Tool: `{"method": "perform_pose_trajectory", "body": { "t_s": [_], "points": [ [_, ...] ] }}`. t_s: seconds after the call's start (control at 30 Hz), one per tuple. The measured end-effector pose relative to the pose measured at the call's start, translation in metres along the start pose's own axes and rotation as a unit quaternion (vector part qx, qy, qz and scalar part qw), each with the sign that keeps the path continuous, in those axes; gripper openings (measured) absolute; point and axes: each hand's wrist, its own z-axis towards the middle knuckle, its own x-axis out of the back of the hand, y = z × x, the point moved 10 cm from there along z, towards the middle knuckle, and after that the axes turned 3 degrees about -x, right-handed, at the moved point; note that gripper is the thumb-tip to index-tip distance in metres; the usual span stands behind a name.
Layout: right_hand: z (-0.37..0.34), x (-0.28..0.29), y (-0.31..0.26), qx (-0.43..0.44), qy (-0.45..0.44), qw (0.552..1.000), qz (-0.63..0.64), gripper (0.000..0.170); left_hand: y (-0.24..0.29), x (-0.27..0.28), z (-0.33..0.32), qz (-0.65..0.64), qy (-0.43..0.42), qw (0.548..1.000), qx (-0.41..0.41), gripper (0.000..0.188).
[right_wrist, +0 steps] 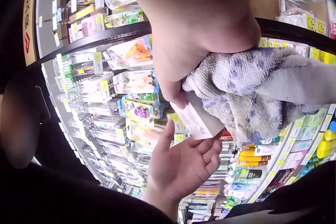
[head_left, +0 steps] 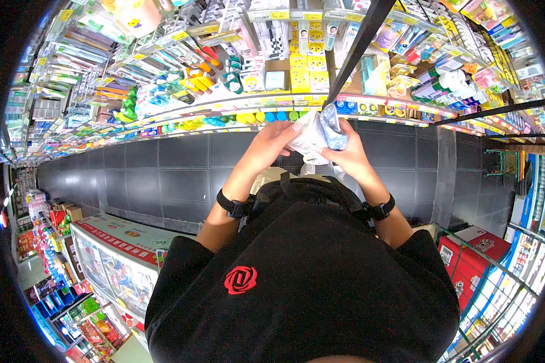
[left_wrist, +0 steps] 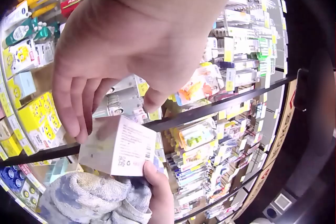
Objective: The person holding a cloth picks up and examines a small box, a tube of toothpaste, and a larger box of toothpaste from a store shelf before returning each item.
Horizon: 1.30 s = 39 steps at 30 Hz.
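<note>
My right hand grips a small white box with printed text, together with a bunched white-and-blue patterned towel. Its thumb presses on the box's edge in the left wrist view. Facing it from the other side, my left hand has relaxed, slightly bent fingers beside the box. In the right wrist view the left palm is turned up, its fingertips at the end of the box; whether they touch it, I cannot tell. The towel hangs beside the box, partly covered by the right hand.
Stocked store shelves run across the front, with yellow boxes near the middle. A dark bar crosses in front of them. Below lies a dark tiled floor. A freezer stands behind on the left, a red box on the right.
</note>
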Motion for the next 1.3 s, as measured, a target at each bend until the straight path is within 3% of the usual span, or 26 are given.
{"method": "perform_pose_trajectory", "body": {
  "t_s": [0.17, 0.23, 0.33, 0.4, 0.43, 0.47, 0.5, 0.57, 0.63, 0.7, 0.8, 0.9, 0.97, 1.1, 1.3],
  "points": [
    [-0.003, -0.013, -0.04, 0.083, -0.025, 0.984, -0.156, 0.07, -0.003, -0.002, 0.001, 0.004, -0.007, 1.0, 0.005, 0.062],
    [-0.002, -0.013, -0.038, 0.075, -0.027, 0.984, -0.157, 0.071, -0.004, 0.0, 0.002, 0.005, 0.005, 1.0, -0.001, 0.063],
    [-0.001, -0.017, -0.039, 0.111, -0.038, 0.974, -0.193, 0.072, 0.003, 0.002, 0.004, 0.111, -0.004, 0.993, -0.044, 0.068],
    [0.006, -0.009, -0.006, 0.026, -0.057, 0.996, -0.067, 0.067, 0.002, 0.002, 0.003, 0.067, -0.03, 0.997, -0.025, 0.072],
    [0.006, -0.006, 0.0, 0.025, -0.056, 0.996, -0.065, 0.067, 0.001, 0.003, 0.004, 0.067, -0.03, 0.997, -0.023, 0.072],
    [0.007, -0.004, 0.021, -0.059, -0.058, 0.994, 0.072, 0.063, 0.004, 0.003, 0.004, 0.073, -0.034, 0.996, -0.045, 0.07],
    [0.007, -0.008, 0.035, -0.141, -0.058, 0.966, 0.208, 0.06, 0.011, 0.002, 0.004, 0.078, -0.038, 0.994, -0.068, 0.068],
    [0.013, -0.007, 0.032, -0.125, -0.038, 0.959, 0.251, 0.054, 0.018, 0.0, 0.004, 0.075, -0.054, 0.993, -0.076, 0.066],
    [0.009, -0.018, 0.042, -0.235, -0.021, 0.872, 0.43, 0.054, 0.021, -0.002, 0.004, 0.071, -0.069, 0.992, -0.083, 0.063],
    [0.013, -0.018, 0.047, -0.25, -0.017, 0.868, 0.429, 0.054, 0.031, -0.001, 0.003, 0.117, -0.063, 0.981, -0.143, 0.06],
    [0.016, -0.023, 0.054, -0.291, -0.021, 0.836, 0.465, 0.052, 0.035, 0.002, 0.003, 0.037, -0.053, 0.987, -0.144, 0.065],
    [0.015, -0.031, 0.06, -0.321, -0.047, 0.82, 0.472, 0.049, 0.048, -0.001, 0.0, 0.09, -0.079, 0.979, -0.162, 0.073],
    [0.015, -0.044, 0.055, -0.318, -0.142, 0.802, 0.485, 0.047, 0.06, -0.001, -0.002, 0.114, -0.085, 0.971, -0.189, 0.075],
    [0.017, -0.047, 0.056, -0.32, -0.128, 0.833, 0.434, 0.048, 0.075, -0.005, -0.004, 0.142, -0.097, 0.954, -0.246, 0.077],
    [0.016, -0.04, 0.067, -0.335, -0.069, 0.839, 0.423, 0.049, 0.041, 0.001, 0.016, 0.054, -0.097, 0.984, -0.141, 0.075]
  ]
}}
